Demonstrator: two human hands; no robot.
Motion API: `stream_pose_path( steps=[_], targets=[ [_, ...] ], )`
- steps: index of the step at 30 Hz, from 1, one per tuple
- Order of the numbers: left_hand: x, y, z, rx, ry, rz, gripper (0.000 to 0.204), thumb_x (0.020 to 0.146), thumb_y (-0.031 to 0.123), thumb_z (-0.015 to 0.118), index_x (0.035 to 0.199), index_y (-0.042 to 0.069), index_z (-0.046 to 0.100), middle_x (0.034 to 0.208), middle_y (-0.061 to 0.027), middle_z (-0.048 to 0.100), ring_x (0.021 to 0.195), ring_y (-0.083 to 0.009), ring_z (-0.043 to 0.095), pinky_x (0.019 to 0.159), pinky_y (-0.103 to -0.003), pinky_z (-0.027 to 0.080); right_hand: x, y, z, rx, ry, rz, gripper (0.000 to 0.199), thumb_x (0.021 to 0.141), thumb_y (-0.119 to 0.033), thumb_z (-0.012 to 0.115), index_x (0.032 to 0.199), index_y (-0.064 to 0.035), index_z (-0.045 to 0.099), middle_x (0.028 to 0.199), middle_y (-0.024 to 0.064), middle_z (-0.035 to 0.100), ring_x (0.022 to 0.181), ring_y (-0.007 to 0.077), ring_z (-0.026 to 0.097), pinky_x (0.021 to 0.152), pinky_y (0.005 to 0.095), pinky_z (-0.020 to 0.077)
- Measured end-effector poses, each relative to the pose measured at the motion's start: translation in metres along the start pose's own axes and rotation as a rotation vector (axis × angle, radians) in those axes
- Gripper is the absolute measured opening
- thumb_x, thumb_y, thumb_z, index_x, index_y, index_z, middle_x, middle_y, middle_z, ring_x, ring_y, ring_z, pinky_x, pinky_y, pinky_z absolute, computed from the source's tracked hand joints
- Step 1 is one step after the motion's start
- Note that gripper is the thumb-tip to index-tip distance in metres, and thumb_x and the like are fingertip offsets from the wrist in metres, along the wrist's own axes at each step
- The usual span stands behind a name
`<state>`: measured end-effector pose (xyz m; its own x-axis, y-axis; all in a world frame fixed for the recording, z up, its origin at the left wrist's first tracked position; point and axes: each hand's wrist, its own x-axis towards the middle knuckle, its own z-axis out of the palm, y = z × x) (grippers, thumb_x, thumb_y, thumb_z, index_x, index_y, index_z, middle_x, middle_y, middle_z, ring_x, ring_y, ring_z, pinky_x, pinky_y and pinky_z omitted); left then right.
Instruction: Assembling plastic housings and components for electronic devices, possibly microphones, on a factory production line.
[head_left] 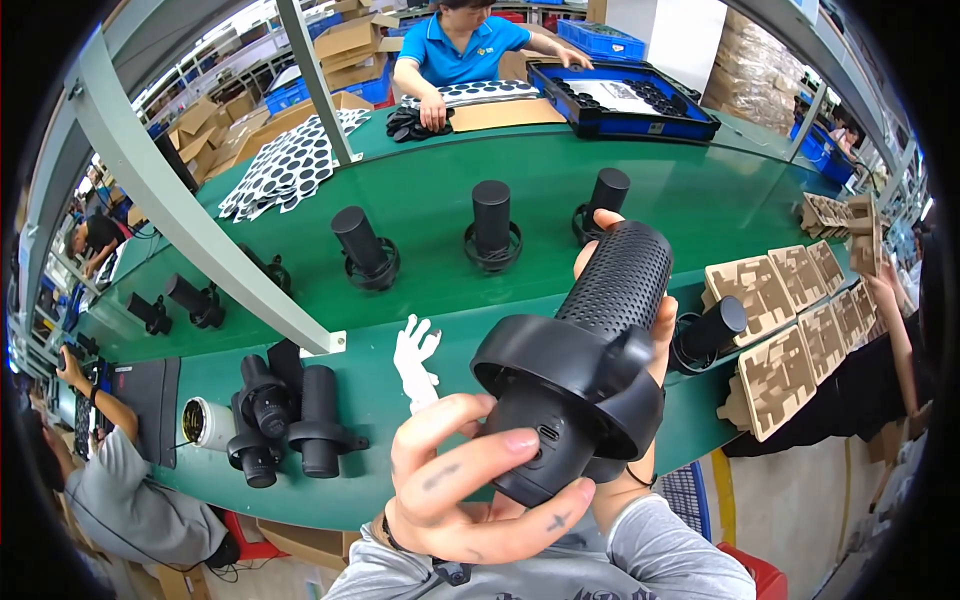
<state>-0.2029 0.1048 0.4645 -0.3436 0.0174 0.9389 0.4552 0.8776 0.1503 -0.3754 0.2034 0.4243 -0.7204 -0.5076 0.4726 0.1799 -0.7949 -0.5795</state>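
Observation:
A black desktop microphone (622, 278) with a perforated grille and a ring-shaped mount is tilted close before me, its underside with a small oval port turned toward me. From behind, my right hand (663, 335) wraps round the grille; most of its palm is hidden. My left hand (455, 490) is closed on the lower end, its fingertips pressed beside the port. On the green bench to the left lie several similar black microphones (320, 420). A white glove (414, 362) rests just past my left hand. Another black microphone (708, 330) lies at right, partly behind my right hand.
Beyond a grey metal post (190, 200), more microphones (491, 225) stand on the green conveyor (430, 210). Moulded pulp trays (775, 385) are at right. A white canister (207, 422) is at left. Across the line a person in blue (462, 50) handles sheets beside a blue-black tray (640, 125).

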Motion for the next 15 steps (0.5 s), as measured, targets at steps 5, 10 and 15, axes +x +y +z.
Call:
stream_pose_path(
  steps=[5, 10, 15],
  targets=[
    [-0.001, 0.000, 0.006, -0.008, 0.034, 0.059, 0.037, 0.050, 0.019, 0.077, 0.079, 0.040, 0.067, 0.099, -0.0012, 0.046, 0.086, -0.0320, 0.054, 0.065, -0.032, 0.046, -0.004, -0.007, 0.020, -0.011, 0.052, 0.013, 0.095, 0.073, -0.052, 0.075, 0.136, 0.0043, 0.031, 0.096, 0.0122, 0.052, 0.074, 0.0097, 0.057, 0.063, 0.0186, 0.0552],
    [-0.004, -0.005, 0.001, 0.006, -0.007, 0.206, 0.029, 0.051, 0.023, 0.072, 0.077, 0.035, 0.066, 0.094, 0.0054, 0.050, 0.087, -0.0349, 0.052, 0.055, -0.034, 0.041, 0.000, 0.004, 0.012, -0.025, -0.046, 0.009, 0.091, 0.073, -0.051, 0.075, 0.133, 0.0040, 0.035, 0.095, 0.0152, 0.052, 0.067, 0.0125, 0.059, 0.058, 0.0191, 0.0560],
    [0.001, 0.004, 0.004, 0.000, 0.070, 0.203, 0.017, 0.069, 0.014, 0.066, 0.084, 0.022, 0.065, 0.103, 0.0179, 0.060, 0.095, -0.0185, 0.055, 0.059, -0.030, 0.032, 0.013, 0.009, -0.021, 0.357, -0.284, 0.064, 0.085, 0.060, -0.023, 0.087, 0.126, 0.0013, 0.040, 0.101, 0.0243, 0.054, 0.085, 0.0321, 0.066, 0.064, 0.0367, 0.0605]
  ],
)
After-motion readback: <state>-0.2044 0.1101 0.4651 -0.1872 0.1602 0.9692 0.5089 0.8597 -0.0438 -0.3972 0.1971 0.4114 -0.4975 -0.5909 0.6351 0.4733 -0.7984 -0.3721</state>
